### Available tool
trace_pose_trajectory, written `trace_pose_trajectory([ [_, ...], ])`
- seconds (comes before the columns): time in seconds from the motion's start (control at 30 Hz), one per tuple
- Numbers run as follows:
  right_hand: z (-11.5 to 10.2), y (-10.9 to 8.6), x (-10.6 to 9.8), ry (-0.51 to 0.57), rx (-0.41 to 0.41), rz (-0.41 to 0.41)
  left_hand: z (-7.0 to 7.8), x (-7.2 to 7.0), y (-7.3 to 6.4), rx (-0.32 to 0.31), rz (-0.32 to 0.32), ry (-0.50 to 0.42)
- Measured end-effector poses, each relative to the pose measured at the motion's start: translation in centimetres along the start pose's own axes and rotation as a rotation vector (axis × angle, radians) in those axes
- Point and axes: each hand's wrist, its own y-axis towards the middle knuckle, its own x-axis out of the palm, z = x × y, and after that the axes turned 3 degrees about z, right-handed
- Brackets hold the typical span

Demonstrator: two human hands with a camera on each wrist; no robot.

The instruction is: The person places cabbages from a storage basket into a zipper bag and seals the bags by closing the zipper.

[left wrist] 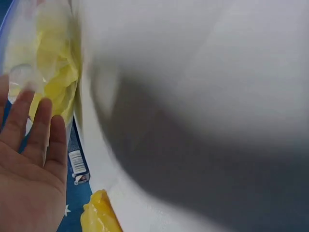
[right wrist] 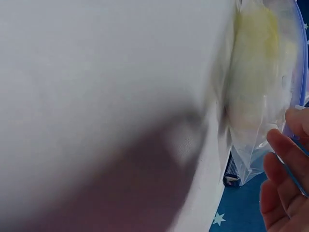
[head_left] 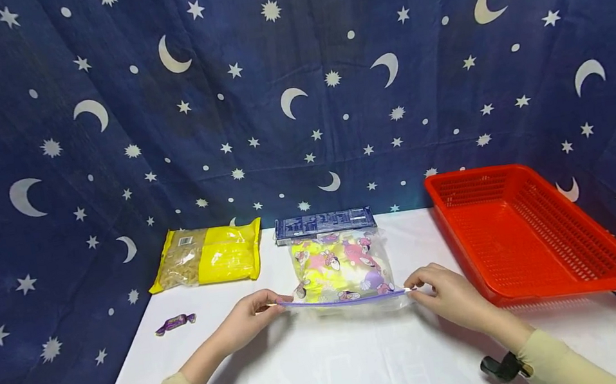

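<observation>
A clear zip bag [head_left: 341,268] printed with pink and purple cartoon figures stands in the middle of the white table, its purple zip strip [head_left: 351,300] toward me. Something yellow shows through its plastic. My left hand [head_left: 249,320] pinches the left end of the strip between thumb and finger; in the left wrist view the other fingers [left wrist: 43,125] are extended beside the bag. At the strip's right end, my right hand [head_left: 444,294] pinches the corner. The right wrist view shows its remaining fingers [right wrist: 275,169] slightly bent next to the plastic.
A yellow bag of pasta [head_left: 228,254] lies at the back left, with a purple wrapped candy [head_left: 176,323] in front of it. Behind the zip bag is a flat dark blue package [head_left: 324,223]. A red plastic basket [head_left: 525,241] occupies the right side. A starry curtain [head_left: 294,90] closes off the back.
</observation>
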Motion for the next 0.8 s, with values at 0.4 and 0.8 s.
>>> trace_pose_trajectory([
  [0.4, -1.0, -3.3, -1.5, -0.096, -0.185, -0.074, 0.3, 0.1, -2.9, 0.009, -0.133, 0.077],
  [0.8, -1.2, -4.1, -3.0, -0.158, -0.187, -0.071, 0.6, -1.4, -4.1, -0.031, -0.156, 0.023],
])
